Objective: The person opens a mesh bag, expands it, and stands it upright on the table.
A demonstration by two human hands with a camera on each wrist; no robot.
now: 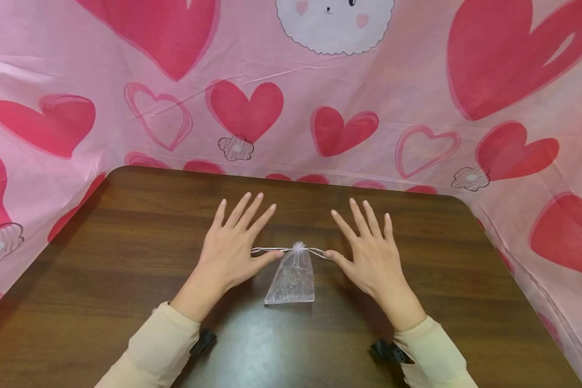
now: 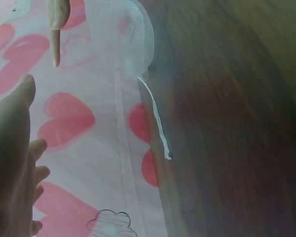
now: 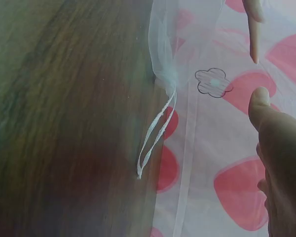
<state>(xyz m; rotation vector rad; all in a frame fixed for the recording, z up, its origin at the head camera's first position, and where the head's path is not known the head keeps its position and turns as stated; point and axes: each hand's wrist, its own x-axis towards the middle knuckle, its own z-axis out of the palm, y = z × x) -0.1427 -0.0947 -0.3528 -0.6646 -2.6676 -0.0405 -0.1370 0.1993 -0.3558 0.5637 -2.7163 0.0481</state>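
Observation:
A small sheer white drawstring pouch lies on the table between both hands, its neck gathered and its lower end spreading toward me. White cords stretch out from the neck to either side. My left hand is held with spread fingers left of the pouch, its thumb overlapping the pouch's edge in the head view. On the other side is my right hand, fingers also spread, thumb near the cord's end. Both wrist views show a cord loop lying apart from the hand. Neither hand holds anything.
The brown wooden table has rounded far corners. Behind it and along both sides hangs a pink cloth printed with red hearts. Black straps with devices sit at both wrists, by the cream sleeves.

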